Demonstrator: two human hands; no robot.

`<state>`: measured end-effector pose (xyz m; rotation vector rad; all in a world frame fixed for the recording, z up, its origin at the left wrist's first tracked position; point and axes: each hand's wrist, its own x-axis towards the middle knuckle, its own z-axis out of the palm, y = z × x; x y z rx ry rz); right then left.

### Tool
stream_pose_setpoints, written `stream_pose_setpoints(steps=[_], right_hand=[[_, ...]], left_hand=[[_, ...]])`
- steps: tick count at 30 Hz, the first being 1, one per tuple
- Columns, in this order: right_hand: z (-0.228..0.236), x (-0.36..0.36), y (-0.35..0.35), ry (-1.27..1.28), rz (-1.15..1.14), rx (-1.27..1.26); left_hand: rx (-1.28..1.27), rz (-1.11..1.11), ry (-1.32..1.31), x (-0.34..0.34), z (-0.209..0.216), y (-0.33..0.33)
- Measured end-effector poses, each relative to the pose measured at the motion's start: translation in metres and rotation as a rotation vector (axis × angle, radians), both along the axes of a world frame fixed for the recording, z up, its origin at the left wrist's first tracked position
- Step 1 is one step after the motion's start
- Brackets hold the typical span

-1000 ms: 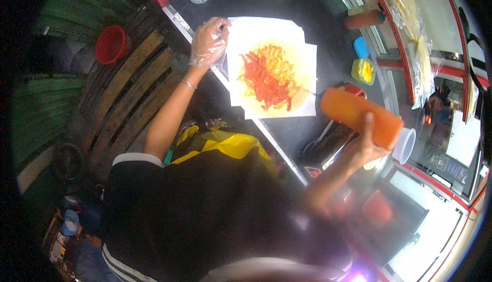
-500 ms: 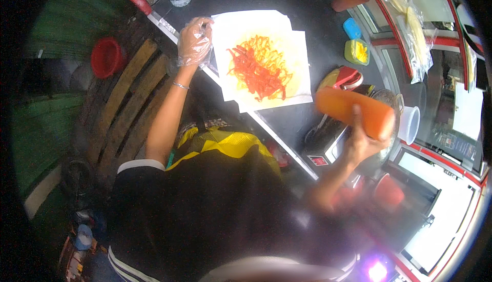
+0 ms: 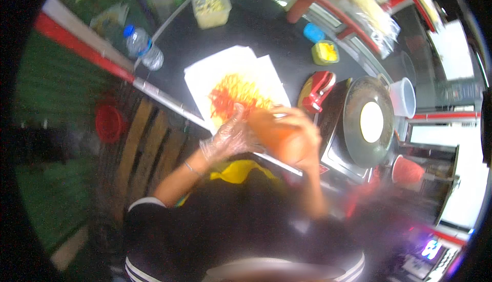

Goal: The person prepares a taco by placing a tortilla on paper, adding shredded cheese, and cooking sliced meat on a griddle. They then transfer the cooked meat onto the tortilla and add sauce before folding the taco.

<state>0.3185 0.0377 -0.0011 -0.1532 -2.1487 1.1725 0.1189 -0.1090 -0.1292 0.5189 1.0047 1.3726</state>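
An orange squeeze bottle (image 3: 279, 137), blurred, is gripped in my bare right hand (image 3: 302, 133). It is tilted over the near edge of a round flat wrap on white paper (image 3: 200, 79). Shredded red and yellow filling (image 3: 233, 95), streaked with red sauce, lies on the wrap. Beside the bottle's far end is my left hand (image 3: 230, 136) in a clear plastic glove, its thumb stretched out and apart. Its other fingers are partly behind the bottle; whether they touch it I cannot tell.
On the dark counter stand a water bottle (image 3: 144, 48), a tub of pale pieces (image 3: 211, 6), a small yellow-filled tub (image 3: 325, 53) and a red-handled tool (image 3: 318, 89). At right, a wide pan (image 3: 353, 128) on a stove holds a white round. A white bucket (image 3: 403, 97) stands behind it.
My right hand has brought the orange bottle leftward from beside the stove to the paper's near edge. My left hand has left the paper's far-left corner and come beside the bottle. The view has turned.
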Motion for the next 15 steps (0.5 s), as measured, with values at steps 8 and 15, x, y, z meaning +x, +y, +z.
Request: stream_pose_setpoints(steps=[8, 15], right_hand=[[0.139, 0.018, -0.007, -0.414, 0.179, 0.274], [0.240, 0.016, -0.062, -0.311, 0.120, 0.638]], left_hand=[[0.043, 0.402, -0.115, -0.044, 0.078, 0.085], [0.360, 0.459, 0.673, -0.071, 0.069, 0.161]])
